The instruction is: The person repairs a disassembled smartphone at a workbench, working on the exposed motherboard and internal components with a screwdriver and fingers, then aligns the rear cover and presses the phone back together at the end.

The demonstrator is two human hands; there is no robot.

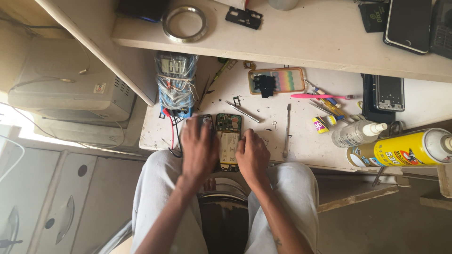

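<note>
- Head view, the phone: I see one opened smartphone lying flat at the near edge of the white workbench, back cover off, with a green circuit board at the far end and a pale battery below it. Its long axis runs straight away from me, near edge to far edge.
- Head view, left hand: my left hand lies palm down just left of the phone, fingers stretched forward over a dark part beside the phone's top corner. It touches the phone's left side. I cannot tell whether it pinches anything; the fingers look spread, not clenched.
- Head view, right hand: my right hand rests against the phone's right edge, fingers loosely curled, thumb toward the battery. It seems to steady the phone, not lift it.
- Which is nearer: both hands flank the phone; the phone lies between them, touching each, slightly forward of the knuckles.
- Head view, count of tools nearby: one metal spudger just right of the right hand, parallel to the phone; one pair of tweezers beyond the phone, angled.
- Other items counted: one multimeter wrapped in plastic far left; one phone case with rainbow stripes; one pink toothbrush; one yellow spray can and one clear bottle on the right, well apart from the hands.
</note>
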